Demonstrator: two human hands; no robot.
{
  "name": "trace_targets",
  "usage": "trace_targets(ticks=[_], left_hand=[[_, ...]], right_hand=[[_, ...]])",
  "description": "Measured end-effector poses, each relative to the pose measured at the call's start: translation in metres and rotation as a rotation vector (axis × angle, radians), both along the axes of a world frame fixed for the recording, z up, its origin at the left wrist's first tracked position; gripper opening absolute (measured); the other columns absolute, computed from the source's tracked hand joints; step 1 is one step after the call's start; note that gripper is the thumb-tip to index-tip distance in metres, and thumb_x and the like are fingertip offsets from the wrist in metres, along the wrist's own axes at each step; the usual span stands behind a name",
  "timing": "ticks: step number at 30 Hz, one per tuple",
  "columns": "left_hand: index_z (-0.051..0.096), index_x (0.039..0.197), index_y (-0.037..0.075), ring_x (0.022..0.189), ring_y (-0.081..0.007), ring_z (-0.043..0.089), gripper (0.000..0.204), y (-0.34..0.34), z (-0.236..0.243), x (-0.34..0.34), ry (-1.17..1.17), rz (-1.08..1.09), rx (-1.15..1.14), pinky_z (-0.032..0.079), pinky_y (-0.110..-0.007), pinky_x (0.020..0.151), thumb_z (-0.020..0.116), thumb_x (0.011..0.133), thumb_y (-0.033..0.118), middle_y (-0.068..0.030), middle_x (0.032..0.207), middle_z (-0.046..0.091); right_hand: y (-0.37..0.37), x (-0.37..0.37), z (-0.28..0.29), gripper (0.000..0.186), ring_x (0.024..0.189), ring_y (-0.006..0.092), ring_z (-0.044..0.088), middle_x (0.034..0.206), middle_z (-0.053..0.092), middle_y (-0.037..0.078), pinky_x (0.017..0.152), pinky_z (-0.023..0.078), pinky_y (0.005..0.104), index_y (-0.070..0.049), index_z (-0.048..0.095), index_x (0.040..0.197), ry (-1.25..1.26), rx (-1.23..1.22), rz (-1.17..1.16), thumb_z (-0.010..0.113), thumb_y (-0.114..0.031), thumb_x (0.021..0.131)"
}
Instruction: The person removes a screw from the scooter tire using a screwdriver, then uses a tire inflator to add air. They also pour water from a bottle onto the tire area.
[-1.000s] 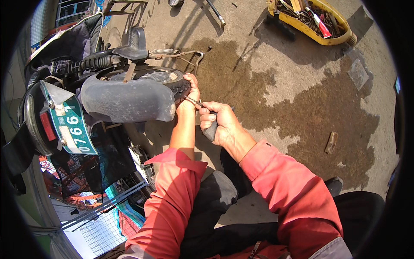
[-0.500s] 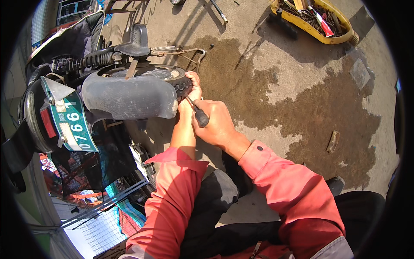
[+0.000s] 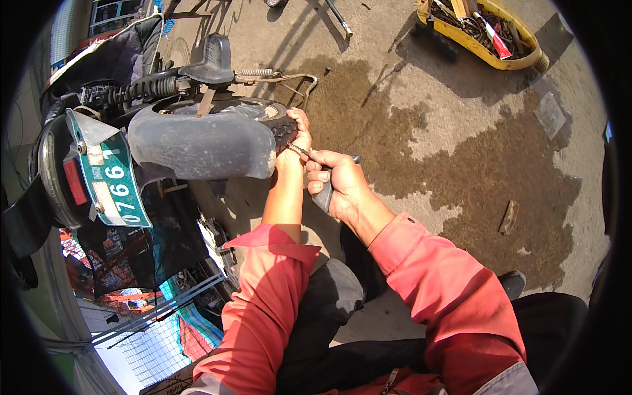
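My left hand [image 3: 296,131] is closed round the tread of a scooter's rear tyre [image 3: 278,125], just beside the dark plastic mudguard [image 3: 201,145]. My right hand [image 3: 339,184] grips the dark handle of a tool [image 3: 322,196], whose thin twisted metal shaft [image 3: 299,150] reaches to the tyre by my left fingers; whether its tip is inside the rubber I cannot tell. Left of the mudguard are a green licence plate [image 3: 110,174] and a red reflector [image 3: 74,182]. Above the wheel are a spring shock absorber [image 3: 148,89] and a bent metal stand [image 3: 304,80].
A yellow cut-open plastic container [image 3: 520,59] full of small tools and parts lies at the upper right. A metal bar [image 3: 339,20] and a small wheel [image 3: 276,3] are at the top. A wet patch stains the concrete, with a small flat scrap [image 3: 509,217] on it.
My right hand twisted over with the tool half a second ago and has now turned back, the handle more upright and slightly farther right. My left hand stays on the tyre.
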State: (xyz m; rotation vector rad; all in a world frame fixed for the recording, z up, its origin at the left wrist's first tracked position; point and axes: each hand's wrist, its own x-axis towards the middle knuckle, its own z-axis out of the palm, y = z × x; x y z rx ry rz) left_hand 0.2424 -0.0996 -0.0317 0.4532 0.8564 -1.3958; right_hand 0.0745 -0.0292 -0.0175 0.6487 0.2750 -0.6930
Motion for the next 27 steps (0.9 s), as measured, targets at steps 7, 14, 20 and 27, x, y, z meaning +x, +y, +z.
trace_targets(ticks=[7, 14, 20, 27], left_hand=[[0.053, 0.115, -0.008, 0.092, -0.0339, 0.06, 0.046, -0.004, -0.002, 0.006, -0.009, -0.004, 0.005, 0.056, -0.044, 0.078, 0.066, 0.074, 0.007, -0.0217, 0.104, 0.056], [0.053, 0.115, -0.008, 0.091, -0.0343, 0.06, 0.047, -0.003, -0.004, 0.002, 0.001, -0.022, 0.013, 0.056, -0.045, 0.077, 0.067, 0.073, 0.007, -0.022, 0.103, 0.056], [0.054, 0.114, -0.008, 0.091, -0.0336, 0.061, 0.047, 0.0, 0.001, 0.002, 0.008, -0.002, 0.026, 0.057, -0.044, 0.076, 0.067, 0.072, 0.008, -0.0215, 0.103, 0.055], [0.054, 0.115, -0.008, 0.092, -0.0329, 0.061, 0.046, 0.005, 0.005, -0.004, 0.009, 0.005, 0.008, 0.057, -0.043, 0.076, 0.066, 0.073, 0.009, -0.0212, 0.104, 0.055]], right_hand=[[0.017, 0.003, -0.004, 0.019, 0.052, 0.0071, 0.05, 0.072, 0.06, 0.003, 0.044, 0.04, 0.0247, 0.005, 0.068, 0.103, 0.547, -0.545, -0.078, 0.068, -0.007, 0.088], [0.018, -0.006, -0.017, 0.035, 0.085, 0.0126, 0.065, 0.097, 0.073, 0.01, 0.079, 0.052, 0.0294, 0.003, 0.066, 0.117, 1.029, -1.035, -0.108, 0.072, -0.01, 0.086], [0.022, -0.01, -0.012, 0.033, 0.081, 0.0155, 0.066, 0.095, 0.071, 0.011, 0.076, 0.053, 0.0321, 0.003, 0.065, 0.117, 1.382, -1.338, -0.159, 0.071, -0.009, 0.087], [0.021, 0.0, 0.001, 0.029, 0.062, 0.0112, 0.056, 0.075, 0.06, 0.001, 0.057, 0.047, 0.028, 0.006, 0.064, 0.115, 0.564, -0.595, -0.098, 0.068, -0.009, 0.09]])
